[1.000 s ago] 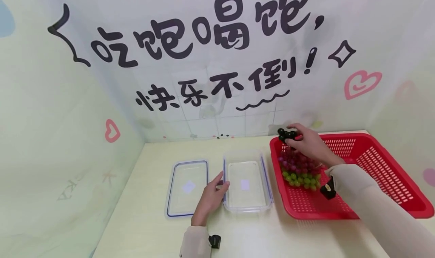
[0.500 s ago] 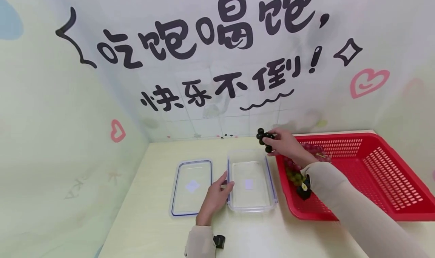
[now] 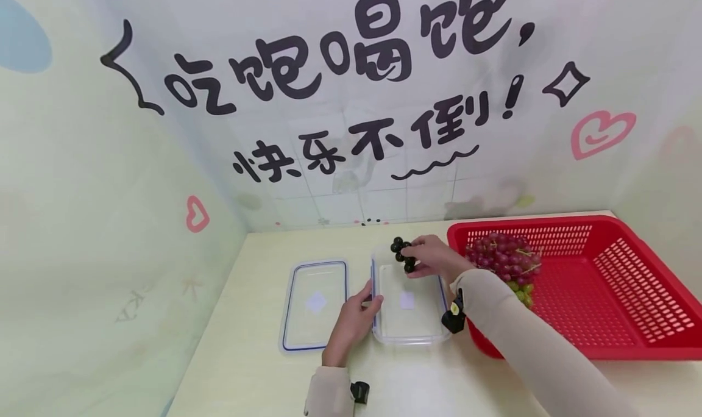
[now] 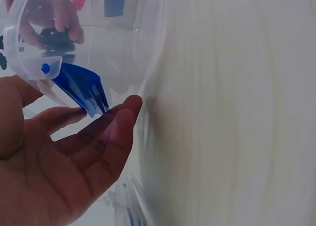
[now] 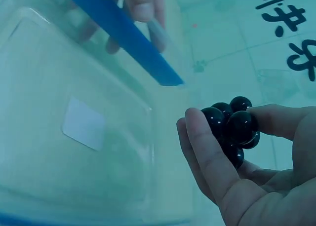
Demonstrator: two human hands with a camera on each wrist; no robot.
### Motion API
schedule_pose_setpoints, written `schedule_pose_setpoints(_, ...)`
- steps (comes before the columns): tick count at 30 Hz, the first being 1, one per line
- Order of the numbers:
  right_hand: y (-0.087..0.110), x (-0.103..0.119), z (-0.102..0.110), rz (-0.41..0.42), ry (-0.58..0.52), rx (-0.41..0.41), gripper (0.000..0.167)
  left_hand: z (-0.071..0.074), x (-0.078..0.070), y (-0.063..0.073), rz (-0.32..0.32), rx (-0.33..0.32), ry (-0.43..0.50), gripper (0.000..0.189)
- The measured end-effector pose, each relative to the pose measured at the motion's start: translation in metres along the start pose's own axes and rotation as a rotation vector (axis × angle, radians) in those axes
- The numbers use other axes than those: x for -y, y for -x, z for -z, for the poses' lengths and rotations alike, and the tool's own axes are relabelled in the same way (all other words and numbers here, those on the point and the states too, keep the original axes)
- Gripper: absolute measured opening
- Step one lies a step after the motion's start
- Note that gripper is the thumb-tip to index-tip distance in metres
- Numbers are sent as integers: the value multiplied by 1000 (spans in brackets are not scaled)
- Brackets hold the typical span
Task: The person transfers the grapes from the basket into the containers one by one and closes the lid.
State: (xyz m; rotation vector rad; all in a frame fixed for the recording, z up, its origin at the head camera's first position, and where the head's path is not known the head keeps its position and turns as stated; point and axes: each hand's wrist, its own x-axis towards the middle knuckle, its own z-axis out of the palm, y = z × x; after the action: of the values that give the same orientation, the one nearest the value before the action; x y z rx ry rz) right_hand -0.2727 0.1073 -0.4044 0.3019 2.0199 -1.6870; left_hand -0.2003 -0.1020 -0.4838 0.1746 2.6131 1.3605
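Observation:
My right hand [image 3: 437, 257] pinches a small bunch of black grapes [image 3: 403, 253] between thumb and fingers. The bunch is above the far part of a clear food container [image 3: 412, 339]; the right wrist view shows the round, shiny grapes [image 5: 242, 127] up close. At the container's left side is my left hand [image 3: 355, 319], holding the wall by its blue clasp [image 4: 81, 88]. Only a pale square label [image 3: 407, 300] shows on the container's floor.
A clear lid [image 3: 315, 307] with a blue seal lies flat left of the container. On the right stands a red plastic basket [image 3: 576, 319] with red grapes [image 3: 501, 255] and green grapes [image 3: 523, 292] at its left end. A printed wall sheet [image 3: 351, 197] rises behind the table.
My right hand has carried the black grapes left from above the basket to over the container. The left hand keeps its place at the container's side.

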Motion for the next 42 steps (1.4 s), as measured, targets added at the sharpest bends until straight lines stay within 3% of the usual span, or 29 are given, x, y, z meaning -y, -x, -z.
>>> schedule_pose_setpoints(13,-15,-21,-32,-30,67,-49,38,0,-1,1,-10,12,35,58)
schedule_pose_setpoints(18,-17,-26,-36,-6,86,-7,42,-1,-2,2,-22,19,41,58)
schedule_pose_setpoints(23,-19,-25,-36,13,139,32,46,1,-5,2,-24,18,26,58)
schedule_pose_setpoints(32,-18,-21,-33,10,253,-2,54,3,-3,1,-18,11,15,58)
schedule_pose_setpoints(42,0,-4,-12,57,215,30,51,3,-3,1,-21,20,16,59)
